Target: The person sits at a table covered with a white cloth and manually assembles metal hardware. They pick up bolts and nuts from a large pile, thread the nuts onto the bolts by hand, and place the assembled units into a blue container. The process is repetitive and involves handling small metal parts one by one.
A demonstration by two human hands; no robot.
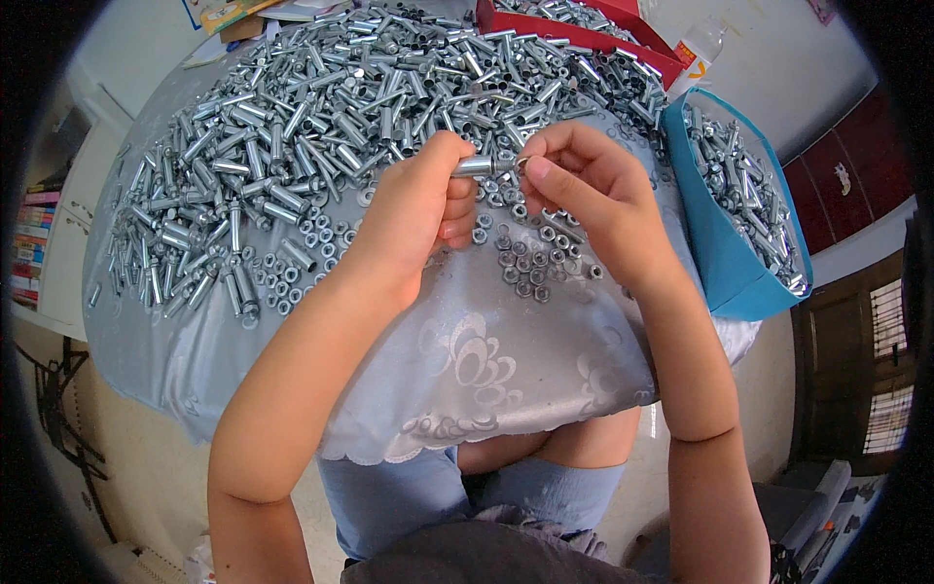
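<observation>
My left hand is closed around a silver expansion bolt, which lies nearly level and points to the right. At the bolt's right end, the thumb and fingers of my right hand pinch a small metal ring; whether it is a washer or a nut I cannot tell. Just below the hands, several loose hex nuts lie grouped on the patterned grey tablecloth. More nuts are scattered to the left of my left wrist.
A large heap of metal sleeves and bolts covers the far and left table. On the right stands a blue fabric bin full of bolts. Behind are a red box with metal parts and a clear plastic bottle.
</observation>
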